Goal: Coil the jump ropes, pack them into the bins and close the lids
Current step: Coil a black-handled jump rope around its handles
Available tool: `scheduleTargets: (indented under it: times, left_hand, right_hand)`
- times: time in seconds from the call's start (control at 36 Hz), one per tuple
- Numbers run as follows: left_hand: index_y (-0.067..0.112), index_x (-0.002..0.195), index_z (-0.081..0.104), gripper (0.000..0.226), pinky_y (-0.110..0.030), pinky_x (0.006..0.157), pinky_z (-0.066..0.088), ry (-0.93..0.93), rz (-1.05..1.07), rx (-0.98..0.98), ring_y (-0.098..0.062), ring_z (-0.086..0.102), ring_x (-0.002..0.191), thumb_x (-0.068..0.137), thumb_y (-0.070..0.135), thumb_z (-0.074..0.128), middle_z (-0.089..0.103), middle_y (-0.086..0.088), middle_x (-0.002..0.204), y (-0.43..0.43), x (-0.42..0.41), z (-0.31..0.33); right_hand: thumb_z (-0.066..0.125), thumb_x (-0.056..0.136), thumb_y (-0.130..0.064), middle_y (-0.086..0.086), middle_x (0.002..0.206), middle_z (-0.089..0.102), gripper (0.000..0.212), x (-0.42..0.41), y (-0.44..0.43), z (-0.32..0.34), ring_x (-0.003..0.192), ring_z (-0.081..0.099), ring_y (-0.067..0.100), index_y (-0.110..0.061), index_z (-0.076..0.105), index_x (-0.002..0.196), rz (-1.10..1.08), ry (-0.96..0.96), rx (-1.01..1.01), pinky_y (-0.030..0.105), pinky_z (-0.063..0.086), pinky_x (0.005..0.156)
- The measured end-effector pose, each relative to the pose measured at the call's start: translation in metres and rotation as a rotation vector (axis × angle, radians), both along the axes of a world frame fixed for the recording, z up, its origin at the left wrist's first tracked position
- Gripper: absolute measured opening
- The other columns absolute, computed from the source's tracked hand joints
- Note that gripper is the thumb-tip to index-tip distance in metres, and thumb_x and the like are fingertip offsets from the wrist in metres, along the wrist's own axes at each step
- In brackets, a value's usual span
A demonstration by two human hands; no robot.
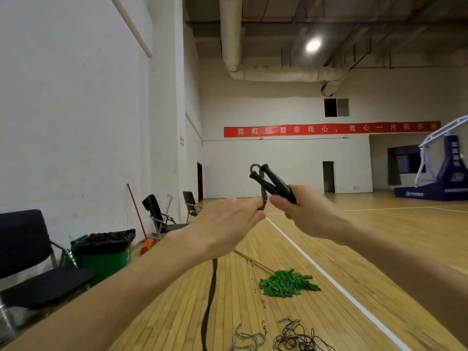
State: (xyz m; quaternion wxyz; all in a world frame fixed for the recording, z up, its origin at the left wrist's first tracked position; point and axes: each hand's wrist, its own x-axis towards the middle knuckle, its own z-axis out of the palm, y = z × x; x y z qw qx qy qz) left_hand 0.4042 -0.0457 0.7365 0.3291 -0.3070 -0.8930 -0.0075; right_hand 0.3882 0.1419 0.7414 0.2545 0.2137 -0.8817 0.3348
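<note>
Your right hand (306, 211) is curled tight around the two black handles (273, 183) of one jump rope, held together as a pair. The grip sits at their lower ends. The free ends stick out toward 10 o'clock from the fist and splay slightly apart at the tips.

The cord (263, 196) loops out of the handle tips, then drops straight down toward 6 o'clock into the gap between your hands.

Your left hand (225, 224) is at 9 o'clock of the right hand, just beside it and not touching it. Its fingers are nearly straight, with the tips pinching the cord just below the handles. The thumb is hidden, so the exact contact is unclear.

A blurred dark strand (210, 300) emerges below your left wrist and hangs down toward the wooden floor (379, 249) at 6 o'clock. It looks like the same cord, but the join is hidden behind the hand.

On the floor:
- More tangled ropes (296, 335) lie loose at 6 o'clock, at the bottom edge of the view.
- A green mop head (287, 283) on a wooden stick lies just above them, left of the white court line (329, 277).
- A green trash can (106, 254) with a black liner stands at 8 o'clock, against the wall.
- A black chair (38, 274) stands left of the trash can.
</note>
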Motion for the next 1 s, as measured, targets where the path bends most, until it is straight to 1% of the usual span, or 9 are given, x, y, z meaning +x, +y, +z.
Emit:
scheduleTargets:
  times: [0.11,0.19,0.25,0.33,0.5,0.67,0.78,0.86,1.0]
  left_hand:
    - [0.021,0.116,0.049,0.033,-0.025,0.072,0.047,0.082,0.053,-0.184,-0.007,0.052,0.074,0.107,0.043,0.027,0.049,0.011,0.081,-0.008,0.010,0.013]
    - [0.018,0.128,0.050,0.037,-0.028,0.083,0.052,0.132,0.046,-0.285,-0.010,0.060,0.089,0.106,0.040,0.030,0.059,0.006,0.104,-0.011,0.013,0.026]
    - [0.018,0.131,0.048,0.036,-0.026,0.080,0.052,0.197,0.025,-0.365,-0.011,0.059,0.091,0.106,0.037,0.032,0.060,0.003,0.112,-0.009,0.011,0.031]
    - [0.018,0.128,0.053,0.028,-0.021,0.069,0.045,0.281,-0.043,-0.424,-0.008,0.050,0.084,0.106,0.029,0.040,0.058,0.003,0.107,-0.008,0.005,0.035]
    - [0.019,0.105,0.059,0.024,-0.015,0.056,0.032,0.346,-0.176,-0.474,-0.011,0.046,0.071,0.099,0.031,0.039,0.045,0.010,0.085,-0.013,0.004,0.047]
    - [0.022,0.099,0.063,0.051,-0.014,0.060,0.037,0.150,-0.275,-0.338,-0.002,0.049,0.071,0.096,0.054,0.023,0.053,0.013,0.087,-0.015,0.012,0.054]
    - [0.034,0.086,0.059,0.022,-0.008,0.073,0.037,-0.067,-0.289,-0.191,0.005,0.054,0.079,0.101,0.037,0.044,0.056,0.020,0.079,-0.018,0.020,0.058]
    - [0.043,0.079,0.053,0.029,-0.009,0.068,0.036,-0.215,-0.317,-0.092,0.003,0.053,0.071,0.103,0.027,0.049,0.056,0.026,0.071,-0.018,0.026,0.061]
    - [0.032,0.078,0.066,0.023,-0.021,0.053,0.034,-0.493,-0.497,0.096,-0.012,0.040,0.055,0.097,0.032,0.053,0.046,0.001,0.063,-0.021,0.032,0.068]
  right_hand:
    - [0.046,0.106,-0.036,-0.002,0.067,0.047,0.028,0.001,0.004,-0.003,0.053,0.039,0.014,-0.013,0.054,0.093,-0.143,0.037,0.155,0.021,0.027,0.046]
    - [0.045,0.107,-0.036,-0.002,0.068,0.050,0.026,0.003,0.007,-0.005,0.052,0.041,0.012,-0.015,0.055,0.095,-0.184,0.039,0.237,0.019,0.028,0.042]
    - [0.044,0.107,-0.036,-0.002,0.069,0.050,0.024,0.006,0.006,-0.003,0.051,0.040,0.012,-0.018,0.054,0.094,-0.177,-0.005,0.302,0.019,0.028,0.044]
    - [0.042,0.108,-0.035,-0.002,0.068,0.046,0.030,0.014,0.003,0.004,0.051,0.037,0.012,-0.021,0.046,0.081,-0.137,-0.097,0.431,0.021,0.030,0.047]
    - [0.044,0.107,-0.038,-0.003,0.068,0.043,0.030,0.036,0.003,0.005,0.052,0.036,0.011,-0.021,0.046,0.082,-0.009,-0.188,0.638,0.018,0.030,0.045]
    - [0.044,0.106,-0.041,-0.005,0.072,0.047,0.023,0.050,0.004,0.002,0.050,0.039,0.006,-0.024,0.048,0.092,0.063,-0.101,0.684,0.014,0.036,0.049]
    - [0.045,0.105,-0.045,-0.007,0.070,0.048,0.019,0.055,0.007,0.003,0.049,0.045,-0.002,-0.029,0.049,0.094,0.107,-0.049,0.681,0.012,0.038,0.053]
    - [0.045,0.104,-0.046,-0.008,0.070,0.049,0.017,0.061,0.008,0.006,0.053,0.047,-0.006,-0.037,0.045,0.090,0.143,0.007,0.693,0.014,0.039,0.057]
    - [0.044,0.101,-0.050,-0.009,0.070,0.050,0.024,0.070,0.008,0.010,0.060,0.050,-0.001,-0.041,0.036,0.080,0.169,0.160,0.698,0.015,0.042,0.062]
